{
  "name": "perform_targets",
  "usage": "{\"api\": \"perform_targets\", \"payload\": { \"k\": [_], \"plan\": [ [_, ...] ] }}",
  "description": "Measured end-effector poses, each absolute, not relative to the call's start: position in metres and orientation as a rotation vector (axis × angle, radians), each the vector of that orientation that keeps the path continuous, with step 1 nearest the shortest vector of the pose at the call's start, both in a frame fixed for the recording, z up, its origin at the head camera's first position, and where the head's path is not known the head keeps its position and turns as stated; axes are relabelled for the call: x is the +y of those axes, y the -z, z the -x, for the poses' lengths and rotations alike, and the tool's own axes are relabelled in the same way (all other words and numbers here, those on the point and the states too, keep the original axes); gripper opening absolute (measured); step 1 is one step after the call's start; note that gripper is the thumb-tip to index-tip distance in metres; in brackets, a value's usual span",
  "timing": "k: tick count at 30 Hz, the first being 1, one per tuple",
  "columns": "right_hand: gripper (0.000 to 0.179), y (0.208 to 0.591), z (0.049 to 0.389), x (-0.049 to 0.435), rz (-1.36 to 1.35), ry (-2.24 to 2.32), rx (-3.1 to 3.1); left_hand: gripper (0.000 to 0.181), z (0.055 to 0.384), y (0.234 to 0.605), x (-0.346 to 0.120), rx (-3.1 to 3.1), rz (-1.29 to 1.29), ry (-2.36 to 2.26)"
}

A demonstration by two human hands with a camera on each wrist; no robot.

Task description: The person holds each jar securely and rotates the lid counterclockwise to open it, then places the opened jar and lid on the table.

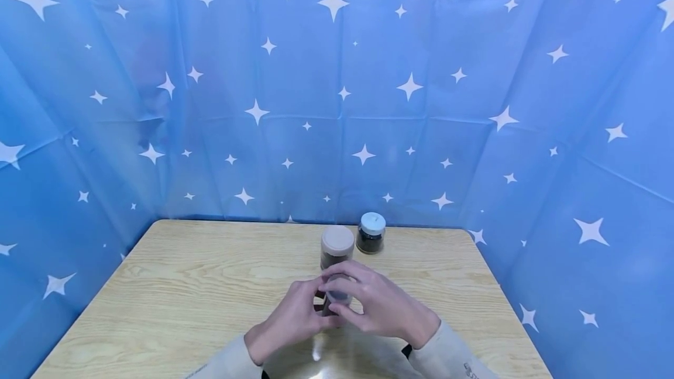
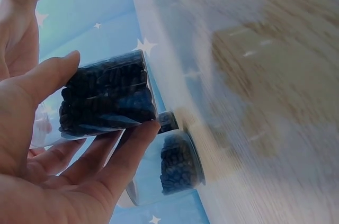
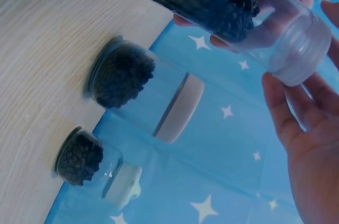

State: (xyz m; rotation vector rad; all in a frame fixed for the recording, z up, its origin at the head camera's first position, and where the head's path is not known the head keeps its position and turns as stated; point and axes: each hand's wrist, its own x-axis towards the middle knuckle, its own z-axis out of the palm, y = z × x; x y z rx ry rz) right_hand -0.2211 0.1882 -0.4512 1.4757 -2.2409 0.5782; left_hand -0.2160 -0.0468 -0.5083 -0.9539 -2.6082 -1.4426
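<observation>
Above the pale wood-grain table point(image 1: 184, 274), the left hand point(image 1: 297, 312), half-curled, grips a clear cylindrical jar of dark pellets point(image 2: 108, 94); the right hand point(image 1: 387, 306) bends round its rim. Slack fingers could drop it.

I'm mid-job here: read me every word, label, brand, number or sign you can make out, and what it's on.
No text is readable in full.
Right sleeve: small dark lettering near the frame's bottom edge, too blurred to read.
Held jar, larger standing jar, small jar: no label or writing on the sides shown.
Curtain: white stars, no words.
</observation>
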Motion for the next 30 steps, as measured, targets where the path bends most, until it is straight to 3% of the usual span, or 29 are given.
{"api": "perform_targets", "payload": {
  "k": [7,30],
  "plan": [
    [0.043,0.452,0.219,0.187,-1.394,-0.604,-2.227,0.052,0.215,0.507,-0.046,-2.601,0.920,1.404],
    [0.047,0.457,0.208,0.175,-1.099,-0.569,-2.309,0.056,0.212,0.504,-0.044,-2.549,0.862,1.385]
  ]
}}
